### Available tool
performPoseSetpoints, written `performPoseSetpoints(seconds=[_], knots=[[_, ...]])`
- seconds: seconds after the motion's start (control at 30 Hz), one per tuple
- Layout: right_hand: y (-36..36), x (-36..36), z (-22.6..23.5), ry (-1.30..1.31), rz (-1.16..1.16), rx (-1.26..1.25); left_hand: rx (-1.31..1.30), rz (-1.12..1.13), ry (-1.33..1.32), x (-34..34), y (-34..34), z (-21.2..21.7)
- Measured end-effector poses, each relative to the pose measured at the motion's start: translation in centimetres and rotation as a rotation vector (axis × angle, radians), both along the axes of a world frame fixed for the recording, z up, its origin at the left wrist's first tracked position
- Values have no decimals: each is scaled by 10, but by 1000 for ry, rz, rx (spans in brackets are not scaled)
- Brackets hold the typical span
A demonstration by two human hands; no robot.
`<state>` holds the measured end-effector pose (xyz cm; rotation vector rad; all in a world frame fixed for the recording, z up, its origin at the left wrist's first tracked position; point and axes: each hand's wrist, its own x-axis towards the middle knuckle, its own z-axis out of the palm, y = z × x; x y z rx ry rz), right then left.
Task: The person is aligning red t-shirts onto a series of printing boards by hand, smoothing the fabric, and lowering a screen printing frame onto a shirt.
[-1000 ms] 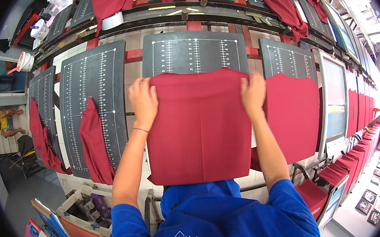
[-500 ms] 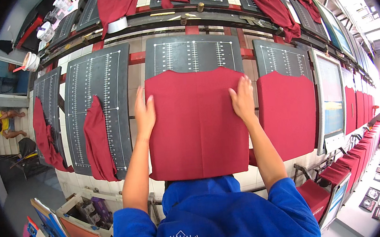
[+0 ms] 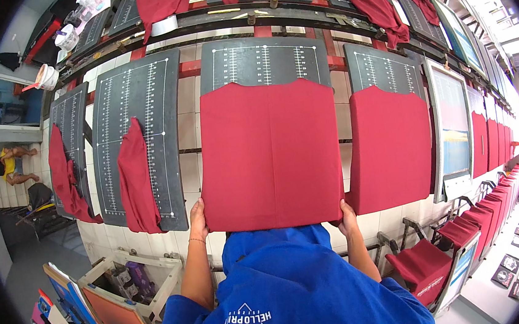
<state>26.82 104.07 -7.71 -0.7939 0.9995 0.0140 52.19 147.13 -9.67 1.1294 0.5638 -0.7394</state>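
- Here, a red shirt (image 3: 269,155) lies flat and smooth over a dark board (image 3: 263,63) printed with white ruler lines; only the top of the board shows above the cloth.
- The left hand (image 3: 198,220) sits at the lower left corner of the shirt, fingers together and curled on the cloth edge.
- The right hand (image 3: 346,210) sits at the lower right corner, fingers closed on the hem there.
- Just right of it, a second red shirt (image 3: 391,147) covers the next board (image 3: 381,68) in the same way.
- To the left, another ruled board (image 3: 137,105) carries a loose red cloth (image 3: 136,179) hanging in a narrow fold.
- Further red shirts run off along the row at the right rim.
- Below left, a wooden frame (image 3: 121,304) stands on the floor.
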Motion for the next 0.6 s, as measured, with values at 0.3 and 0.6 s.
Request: performPoseSetpoints(seconds=[0.3,0.6], knots=[[30,120,90,69,529,-1468,17,50,-15,-2,-1,-9],[-27,372,59,-416,1048,-2011,330,-83,-112,-15,23,-35]])
